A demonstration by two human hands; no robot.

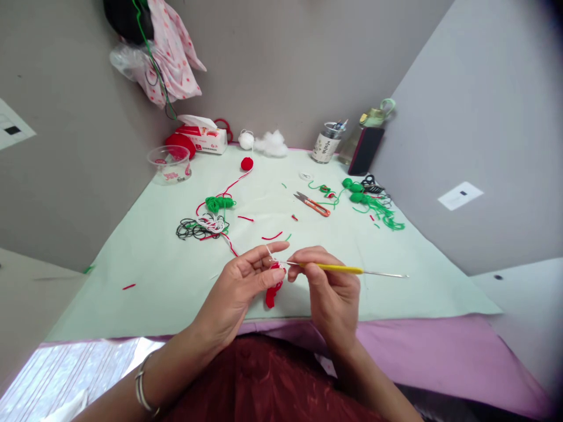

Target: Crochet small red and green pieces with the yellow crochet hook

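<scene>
My left hand (241, 287) pinches a small red and white crochet piece (273, 290) between thumb and fingers, its red part hanging below. White yarn runs up over the raised index finger. In my right hand (332, 290) is a crochet hook (338, 268) with a yellow handle and a metal shaft at each end. The hook's left tip meets the crochet piece at my left fingertips; its other end points right. Red and white yarn (229, 243) trails from behind my left hand toward the tangled yarn on the table.
Orange-handled thread snips (313, 204) lie mid-table. Green yarn pieces (373, 205) sit at right, tangled black and white yarn (204, 225) at left. Behind stand a clear tub (169, 173), tissue box (206, 139), red yarn ball (247, 164), pen holder (326, 143) and phone (366, 151).
</scene>
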